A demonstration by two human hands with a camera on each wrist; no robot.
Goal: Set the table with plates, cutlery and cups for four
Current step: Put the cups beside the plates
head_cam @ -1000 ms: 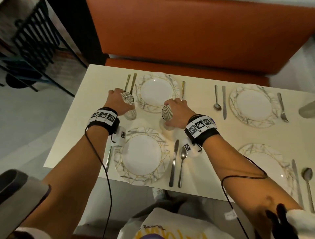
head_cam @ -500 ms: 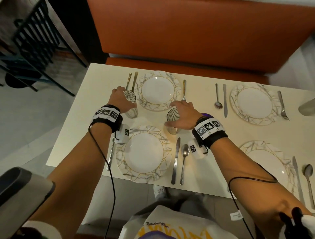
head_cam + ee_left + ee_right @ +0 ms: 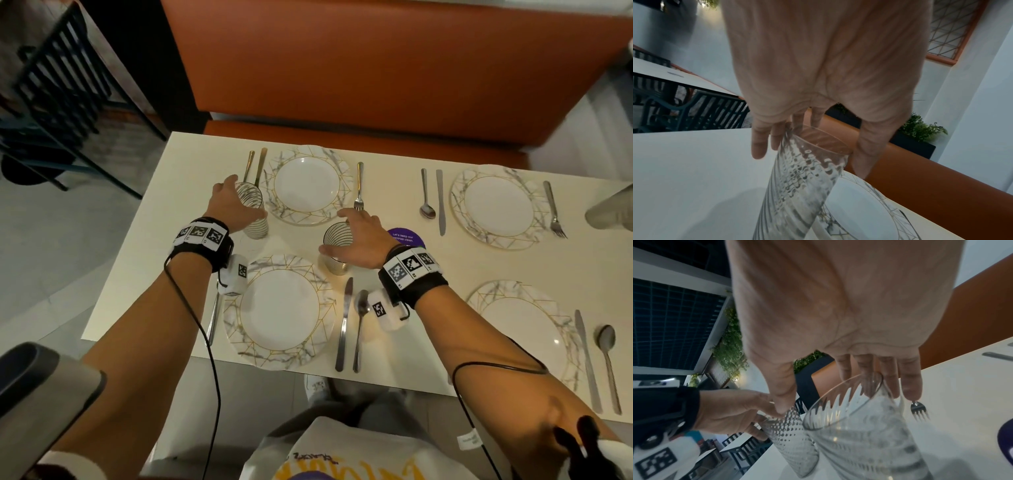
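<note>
Two ribbed clear glasses stand upright on the cream table (image 3: 164,246). The left glass (image 3: 255,228) (image 3: 803,178) is beside the far left plate (image 3: 308,185); my left hand (image 3: 245,197) (image 3: 812,155) curls round its rim, thumb on one side and fingers on the other. The right glass (image 3: 334,265) (image 3: 859,434) stands between the far plate and the near left plate (image 3: 279,311). My right hand (image 3: 332,231) (image 3: 836,399) hovers over it with straight, spread fingers, the thumb clear of the rim.
Two more plates (image 3: 496,205) (image 3: 520,329) with cutlery lie to the right. A knife (image 3: 344,325) and spoon (image 3: 359,329) lie by the near left plate. A purple sticker (image 3: 406,236) is on the table. An orange bench (image 3: 376,68) runs behind it, a black chair (image 3: 61,85) stands far left.
My right hand has straightened and spread its fingers, loosening off the right glass, which now stands on the table. My left hand stays round the left glass.
</note>
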